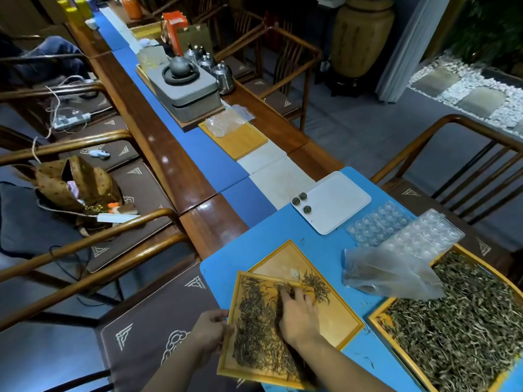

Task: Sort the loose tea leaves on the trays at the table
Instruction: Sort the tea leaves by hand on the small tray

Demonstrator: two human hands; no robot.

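My left hand (210,331) grips the small tray (254,360); right fingers (294,292) spread flat on leaves (254,321), more lying left.

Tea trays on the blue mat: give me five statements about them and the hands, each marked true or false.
1. The left hand grips the edge of the small tray. True.
2. The right hand rests on the leaves in the small tray. True.
3. The white tray holds five tea balls. False: it holds three.
4. The big tray on the right is nearly bare. False: leaves cover it thickly.
5. The small tray overlaps the second wooden tray, whose far part holds a little heap of leaves. True.
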